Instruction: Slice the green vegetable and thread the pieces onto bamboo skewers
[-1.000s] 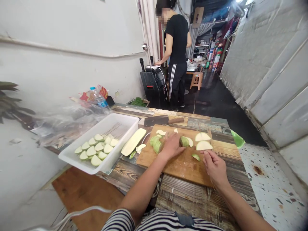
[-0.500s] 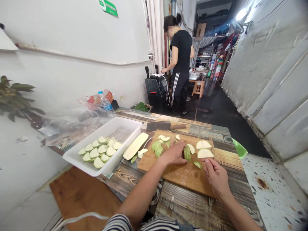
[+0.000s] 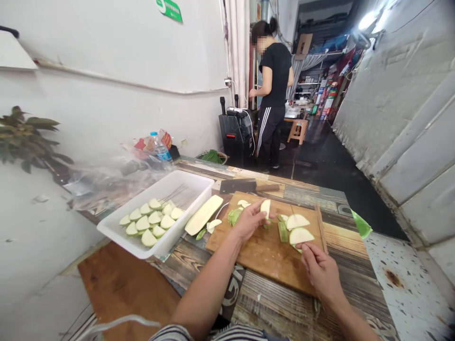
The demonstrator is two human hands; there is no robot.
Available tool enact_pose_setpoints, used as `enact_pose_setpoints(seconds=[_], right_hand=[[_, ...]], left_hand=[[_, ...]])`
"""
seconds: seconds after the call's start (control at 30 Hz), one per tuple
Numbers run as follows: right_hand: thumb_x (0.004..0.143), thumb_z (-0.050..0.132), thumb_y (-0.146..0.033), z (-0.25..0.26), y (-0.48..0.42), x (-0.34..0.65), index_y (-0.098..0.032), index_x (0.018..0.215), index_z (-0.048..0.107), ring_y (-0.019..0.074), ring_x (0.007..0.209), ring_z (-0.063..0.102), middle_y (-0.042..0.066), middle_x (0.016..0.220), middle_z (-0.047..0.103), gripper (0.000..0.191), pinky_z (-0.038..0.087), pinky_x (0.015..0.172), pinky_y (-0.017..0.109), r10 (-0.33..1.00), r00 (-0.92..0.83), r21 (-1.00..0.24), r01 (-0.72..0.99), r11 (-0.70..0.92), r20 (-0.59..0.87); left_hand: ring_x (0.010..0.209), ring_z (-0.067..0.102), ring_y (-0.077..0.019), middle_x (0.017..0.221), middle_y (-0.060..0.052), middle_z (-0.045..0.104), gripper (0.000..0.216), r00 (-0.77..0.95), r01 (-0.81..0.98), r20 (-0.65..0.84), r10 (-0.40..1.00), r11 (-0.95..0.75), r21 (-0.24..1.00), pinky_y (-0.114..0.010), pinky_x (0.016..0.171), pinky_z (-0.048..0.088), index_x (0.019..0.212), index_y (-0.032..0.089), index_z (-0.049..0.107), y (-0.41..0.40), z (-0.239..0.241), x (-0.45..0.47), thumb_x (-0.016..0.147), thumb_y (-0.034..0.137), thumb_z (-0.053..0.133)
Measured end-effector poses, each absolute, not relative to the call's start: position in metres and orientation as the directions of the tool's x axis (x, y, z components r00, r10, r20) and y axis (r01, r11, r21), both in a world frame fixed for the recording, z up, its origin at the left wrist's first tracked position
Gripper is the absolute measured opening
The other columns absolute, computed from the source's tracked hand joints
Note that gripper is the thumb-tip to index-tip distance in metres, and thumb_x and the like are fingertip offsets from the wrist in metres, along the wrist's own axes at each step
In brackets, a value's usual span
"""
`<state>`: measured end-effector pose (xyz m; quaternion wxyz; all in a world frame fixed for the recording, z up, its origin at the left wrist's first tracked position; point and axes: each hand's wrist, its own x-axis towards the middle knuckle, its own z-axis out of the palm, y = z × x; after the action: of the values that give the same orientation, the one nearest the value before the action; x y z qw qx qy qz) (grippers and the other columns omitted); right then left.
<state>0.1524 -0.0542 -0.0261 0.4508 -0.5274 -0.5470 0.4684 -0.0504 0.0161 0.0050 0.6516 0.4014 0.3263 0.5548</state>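
Observation:
My left hand [image 3: 250, 221] pinches a pale half-round zucchini slice [image 3: 265, 208] upright between thumb and fingers, above the wooden cutting board [image 3: 273, 263]. In my right hand [image 3: 319, 267] is a thin skewer, mostly hidden, with two half-round slices threaded on it, the nearer skewered slice [image 3: 301, 236] close to my fingertips. A stack of green-edged slices [image 3: 282, 232] stands on the board between my hands. More cut slices [image 3: 234, 216] lie behind my left hand. Several bare skewers [image 3: 321, 229] lie along the board's right side.
A white tray [image 3: 119, 241] to the left holds skewered slices. Beside it lies a halved zucchini [image 3: 204, 215]. A cleaver [image 3: 238, 185] rests behind the board. Plastic bags [image 3: 103, 182] and a water bottle [image 3: 161, 149] are at the back left. Another person [image 3: 273, 94] stands beside a black speaker [image 3: 236, 135].
My left hand has lifted a zucchini slice from the board and moved slightly left. My right hand still holds the skewer, a little lower. The other person's hand has risen from the speaker.

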Motion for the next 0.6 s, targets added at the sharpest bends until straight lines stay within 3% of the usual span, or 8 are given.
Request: enact_pose_setpoints(seconds=[0.23, 0.4, 0.5, 0.6], right_hand=[[0.082, 0.048, -0.045, -0.032, -0.067, 0.145, -0.016, 0.087, 0.062, 0.0101, 0.046, 0.032, -0.005, 0.051, 0.035, 0.033, 0.025, 0.043, 0.022, 0.967, -0.255, -0.974, 0.221, 0.048, -0.010], [0.083, 0.048, -0.044, -0.030, -0.069, 0.143, -0.015, 0.088, 0.061, 0.0098, 0.047, 0.030, -0.005, 0.053, 0.035, 0.032, 0.022, 0.042, 0.022, 0.959, -0.279, -0.970, 0.242, 0.027, -0.043], [0.083, 0.047, -0.045, -0.027, -0.069, 0.143, -0.015, 0.087, 0.061, 0.0094, 0.046, 0.028, -0.005, 0.053, 0.033, 0.033, 0.020, 0.042, 0.022, 0.956, -0.288, -0.969, 0.247, 0.020, -0.054], [0.082, 0.048, -0.046, -0.024, -0.069, 0.141, -0.015, 0.085, 0.061, 0.0091, 0.045, 0.027, -0.005, 0.052, 0.032, 0.033, 0.019, 0.041, 0.022, 0.952, -0.301, -0.967, 0.255, 0.022, -0.057]], left_hand=[[0.056, 0.052, -0.0047, 0.081, -0.004, 0.061, 0.029, 0.105, -0.600, -0.085, 0.991, 0.131, 0.789, -0.011, 0.039, 0.030, 0.093, 0.013, 0.057, 0.022, 0.002, -0.058, 0.068, 0.020, 0.069], [0.055, 0.050, -0.0027, 0.076, -0.003, 0.060, 0.033, 0.129, -0.714, -0.154, 0.980, 0.200, 0.671, -0.009, 0.037, 0.027, 0.100, 0.013, 0.059, 0.023, 0.001, -0.062, 0.068, 0.009, 0.067], [0.057, 0.054, -0.0044, 0.078, -0.004, 0.061, 0.028, 0.107, -0.721, -0.167, 0.980, 0.193, 0.665, -0.011, 0.042, 0.037, 0.102, 0.012, 0.059, 0.023, -0.002, -0.062, 0.074, 0.010, 0.062], [0.073, 0.062, -0.0125, 0.092, -0.010, 0.064, 0.014, 0.079, -0.729, -0.216, 0.973, 0.204, 0.654, -0.024, 0.064, 0.051, 0.093, 0.010, 0.059, 0.023, -0.004, -0.059, 0.080, 0.015, 0.057]])
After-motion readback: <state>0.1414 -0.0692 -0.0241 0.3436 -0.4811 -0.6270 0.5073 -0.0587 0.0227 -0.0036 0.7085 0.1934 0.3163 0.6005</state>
